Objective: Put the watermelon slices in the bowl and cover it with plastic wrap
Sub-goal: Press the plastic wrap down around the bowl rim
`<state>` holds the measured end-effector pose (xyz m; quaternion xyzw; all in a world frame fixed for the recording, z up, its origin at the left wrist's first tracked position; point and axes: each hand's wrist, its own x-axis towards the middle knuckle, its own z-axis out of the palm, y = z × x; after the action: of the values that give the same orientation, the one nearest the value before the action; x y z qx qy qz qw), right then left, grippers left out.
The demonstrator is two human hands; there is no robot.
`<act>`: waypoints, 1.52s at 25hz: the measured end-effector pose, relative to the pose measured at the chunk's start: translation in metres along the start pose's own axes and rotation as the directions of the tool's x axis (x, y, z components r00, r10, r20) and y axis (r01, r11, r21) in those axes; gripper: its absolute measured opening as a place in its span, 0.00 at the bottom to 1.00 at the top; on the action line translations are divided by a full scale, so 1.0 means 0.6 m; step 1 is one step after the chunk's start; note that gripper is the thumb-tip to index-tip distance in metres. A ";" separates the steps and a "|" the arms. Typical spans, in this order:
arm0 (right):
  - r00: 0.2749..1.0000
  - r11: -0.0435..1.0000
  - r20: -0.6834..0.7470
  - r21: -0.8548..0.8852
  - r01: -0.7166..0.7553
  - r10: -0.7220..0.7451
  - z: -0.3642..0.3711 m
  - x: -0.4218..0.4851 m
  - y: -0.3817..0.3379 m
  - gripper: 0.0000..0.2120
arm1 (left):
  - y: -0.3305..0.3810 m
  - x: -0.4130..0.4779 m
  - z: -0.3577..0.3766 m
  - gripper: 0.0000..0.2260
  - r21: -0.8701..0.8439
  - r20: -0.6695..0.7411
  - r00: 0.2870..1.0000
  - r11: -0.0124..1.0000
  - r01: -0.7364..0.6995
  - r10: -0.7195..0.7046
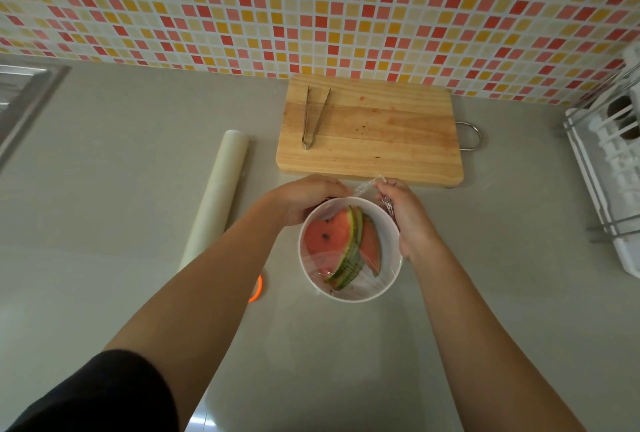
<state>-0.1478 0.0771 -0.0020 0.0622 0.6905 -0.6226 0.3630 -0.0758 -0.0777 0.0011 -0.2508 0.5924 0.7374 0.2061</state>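
A white bowl (349, 293) stands on the grey counter with several watermelon slices (332, 239) stacked inside. Clear plastic wrap (360, 279) is stretched over its top. My left hand (304, 197) grips the bowl's far left rim and presses the wrap there. My right hand (407, 217) lies along the bowl's right rim, its fingers pinching a loose bunched end of the wrap at the far edge. The roll of plastic wrap (216, 194) lies on the counter to the left of the bowl.
A wooden cutting board (377, 133) with metal tongs (313, 116) on it lies behind the bowl against the tiled wall. A white dish rack (609, 168) stands at the right edge. A sink rim (24, 102) shows at the far left. An orange round object (256, 289) peeks from under my left forearm.
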 end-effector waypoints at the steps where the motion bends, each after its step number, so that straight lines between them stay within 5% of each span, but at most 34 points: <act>1: 1.000 1.000 -0.002 -0.002 0.009 -0.009 0.001 0.000 -0.001 0.09 | 0.003 0.002 0.000 0.09 -0.008 0.013 1.000 1.000 0.014 -0.014; 5: 0.999 0.999 -0.010 0.015 0.035 -0.035 0.001 -0.002 -0.002 0.08 | 0.015 0.012 0.006 0.10 -0.054 0.035 0.999 0.998 0.040 -0.038; 8: 0.999 0.998 -0.011 0.034 0.051 -0.051 0.000 -0.002 0.000 0.06 | 0.020 0.016 0.014 0.14 0.078 0.068 0.997 0.997 0.022 -0.028; 17: 0.991 0.986 -0.051 -0.115 0.118 -0.124 -0.001 0.002 0.012 0.10 | 0.002 0.020 0.002 0.14 0.329 -0.132 0.936 0.906 -0.268 0.325; 20: 0.997 0.992 -0.029 -0.112 0.062 -0.066 0.001 0.008 0.014 0.08 | -0.002 0.013 -0.018 0.22 0.256 -0.434 0.848 0.944 -0.206 0.303; 24: 0.999 1.000 0.054 -0.011 -0.006 0.007 -0.002 0.015 0.011 0.06 | -0.042 -0.018 -0.015 0.32 0.417 -0.413 0.903 0.906 0.075 0.115; 30: 0.987 0.995 0.137 0.046 -0.087 0.080 -0.005 0.005 0.005 0.14 | -0.050 -0.028 -0.013 0.14 -0.064 -0.251 0.963 0.991 -0.117 0.098; 35: 0.930 1.000 0.367 -0.022 -0.021 0.028 -0.035 -0.020 -0.003 0.20 | -0.053 -0.035 -0.006 0.19 -0.162 -0.314 0.939 0.966 -0.200 0.141; 38: 0.878 0.999 0.478 -0.048 0.019 0.007 -0.044 -0.029 0.005 0.19 | -0.072 -0.046 -0.004 0.29 0.059 -0.321 0.942 0.994 -0.088 0.103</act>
<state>-0.1447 0.1080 0.0048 -0.1049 0.5954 -0.6020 0.5217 -0.0275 -0.0711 -0.0158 -0.3347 0.6455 0.6823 0.0756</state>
